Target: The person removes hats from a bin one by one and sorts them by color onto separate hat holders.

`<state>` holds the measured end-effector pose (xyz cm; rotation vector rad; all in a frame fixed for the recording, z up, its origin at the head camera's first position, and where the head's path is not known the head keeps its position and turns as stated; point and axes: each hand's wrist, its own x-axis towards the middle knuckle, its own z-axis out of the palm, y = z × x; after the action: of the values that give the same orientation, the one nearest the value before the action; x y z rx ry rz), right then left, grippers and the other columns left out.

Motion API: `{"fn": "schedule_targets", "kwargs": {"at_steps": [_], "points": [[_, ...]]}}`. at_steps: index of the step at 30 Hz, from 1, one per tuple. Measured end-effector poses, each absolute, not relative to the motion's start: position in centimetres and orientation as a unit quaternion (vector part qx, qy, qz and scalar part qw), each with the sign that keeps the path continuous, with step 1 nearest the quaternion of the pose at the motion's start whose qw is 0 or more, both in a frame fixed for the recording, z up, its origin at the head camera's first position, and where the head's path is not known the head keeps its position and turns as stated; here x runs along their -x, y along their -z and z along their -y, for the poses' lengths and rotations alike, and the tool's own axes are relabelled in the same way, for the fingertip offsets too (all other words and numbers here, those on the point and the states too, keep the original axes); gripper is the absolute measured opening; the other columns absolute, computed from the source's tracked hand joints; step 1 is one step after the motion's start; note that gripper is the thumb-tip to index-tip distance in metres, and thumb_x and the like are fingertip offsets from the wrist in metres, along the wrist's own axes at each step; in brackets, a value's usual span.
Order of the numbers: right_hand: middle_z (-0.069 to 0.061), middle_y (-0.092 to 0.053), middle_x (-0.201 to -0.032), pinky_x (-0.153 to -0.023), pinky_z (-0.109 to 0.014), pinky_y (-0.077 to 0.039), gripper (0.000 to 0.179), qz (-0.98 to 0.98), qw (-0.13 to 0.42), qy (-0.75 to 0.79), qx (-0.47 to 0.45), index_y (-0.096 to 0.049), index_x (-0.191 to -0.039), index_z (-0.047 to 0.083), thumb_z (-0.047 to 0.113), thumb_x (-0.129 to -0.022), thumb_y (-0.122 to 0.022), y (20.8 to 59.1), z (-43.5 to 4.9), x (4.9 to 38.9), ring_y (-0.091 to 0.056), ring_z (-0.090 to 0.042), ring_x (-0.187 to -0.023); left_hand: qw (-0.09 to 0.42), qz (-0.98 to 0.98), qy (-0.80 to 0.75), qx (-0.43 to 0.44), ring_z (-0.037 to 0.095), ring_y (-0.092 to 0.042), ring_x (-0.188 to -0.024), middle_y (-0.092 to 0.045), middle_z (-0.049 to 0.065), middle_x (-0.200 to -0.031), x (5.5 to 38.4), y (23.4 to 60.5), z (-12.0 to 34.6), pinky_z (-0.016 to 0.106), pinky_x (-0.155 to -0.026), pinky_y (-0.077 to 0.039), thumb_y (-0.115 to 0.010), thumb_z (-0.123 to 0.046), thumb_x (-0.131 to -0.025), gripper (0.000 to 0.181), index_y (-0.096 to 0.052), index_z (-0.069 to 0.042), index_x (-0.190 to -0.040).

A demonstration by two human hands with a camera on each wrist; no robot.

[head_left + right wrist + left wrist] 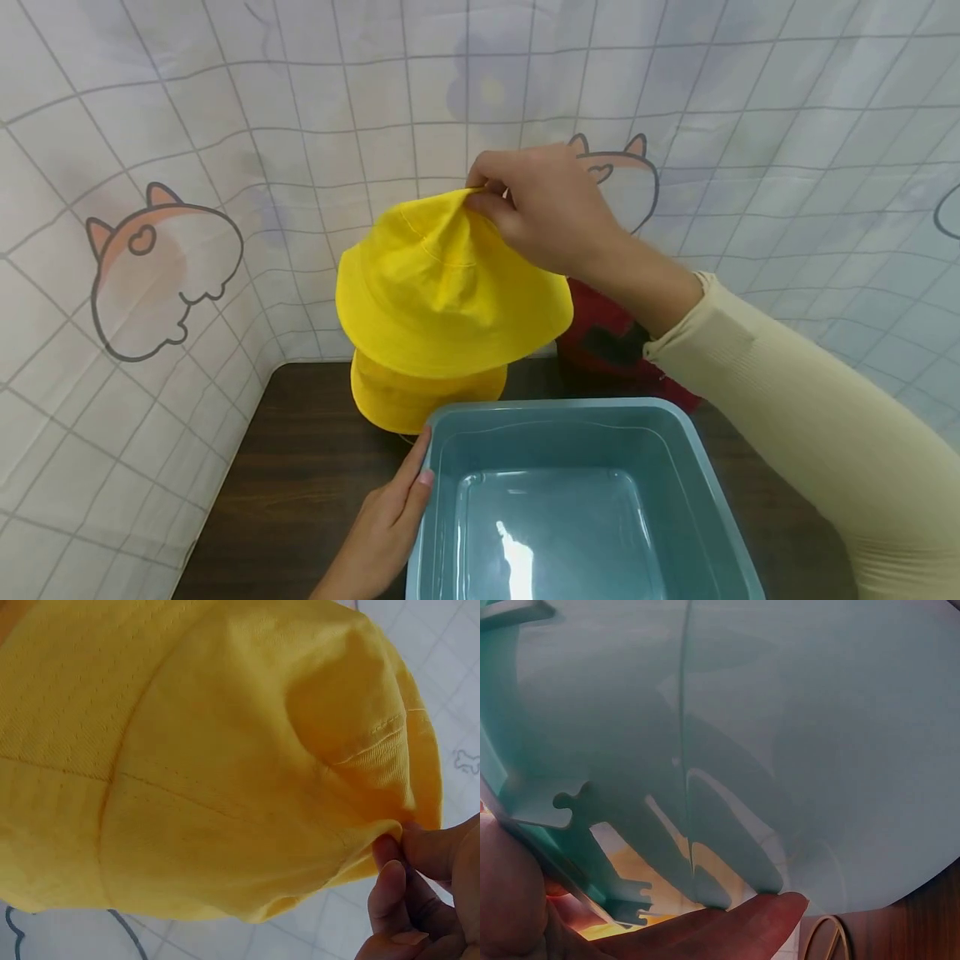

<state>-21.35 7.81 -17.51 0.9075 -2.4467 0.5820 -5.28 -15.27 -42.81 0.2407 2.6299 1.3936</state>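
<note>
My right hand pinches the crown of a yellow bucket hat between thumb and fingers and holds it up, brim downward. In the right wrist view, the fabric of the hat bunches at the fingertips. Below it, partly hidden, a second yellow hat stands on the table behind a blue-green plastic basin. My left hand grips the basin's left rim. From the left wrist, the basin's wall fills most of the view, with fingers against it.
A red item with a black patch stands behind the basin, partly covered by the right forearm. The dark wooden table extends on both sides. A white gridded curtain encloses the back and sides. A thin cord loop lies near the basin.
</note>
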Motion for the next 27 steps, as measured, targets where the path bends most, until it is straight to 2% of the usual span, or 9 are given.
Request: {"fn": "schedule_targets", "kwargs": {"at_steps": [7, 15, 27], "points": [[-0.001, -0.076, -0.102, -0.081, -0.03, -0.056, 0.017, 0.904, 0.214, -0.215, -0.302, -0.076, -0.108, 0.015, 0.024, -0.102, -0.063, 20.0, -5.8, 23.3, -0.066, -0.017, -0.087, 0.065, -0.882, -0.459, -0.08, 0.028, -0.057, -0.133, -0.048, 0.007, -0.156, 5.2, 42.9, 15.2, 0.058, -0.109, -0.044, -0.036, -0.044, -0.111, 0.052, -0.022, -0.04, -0.162], [0.001, -0.076, -0.101, -0.08, -0.028, -0.056, 0.014, 0.897, 0.22, -0.232, -0.305, -0.075, -0.106, 0.015, 0.022, -0.102, -0.064, 22.3, -4.0, 24.1, -0.065, -0.016, -0.086, 0.064, -0.881, -0.463, -0.077, 0.023, -0.057, -0.132, -0.051, 0.003, -0.154, 5.1, 42.9, 15.1, 0.057, -0.109, -0.044, -0.036, -0.046, -0.111, 0.052, -0.024, -0.043, -0.161], [0.0, -0.076, -0.104, -0.083, -0.027, -0.057, 0.015, 0.864, 0.298, -0.276, -0.296, -0.074, -0.107, 0.013, 0.023, -0.103, -0.063, 23.4, -2.8, 24.4, -0.069, -0.016, -0.089, 0.07, -0.869, -0.482, -0.081, 0.019, -0.061, -0.128, -0.054, 0.0, -0.151, 4.9, 42.8, 14.9, 0.055, -0.108, -0.046, -0.037, -0.046, -0.111, 0.053, -0.023, -0.043, -0.161]]}}
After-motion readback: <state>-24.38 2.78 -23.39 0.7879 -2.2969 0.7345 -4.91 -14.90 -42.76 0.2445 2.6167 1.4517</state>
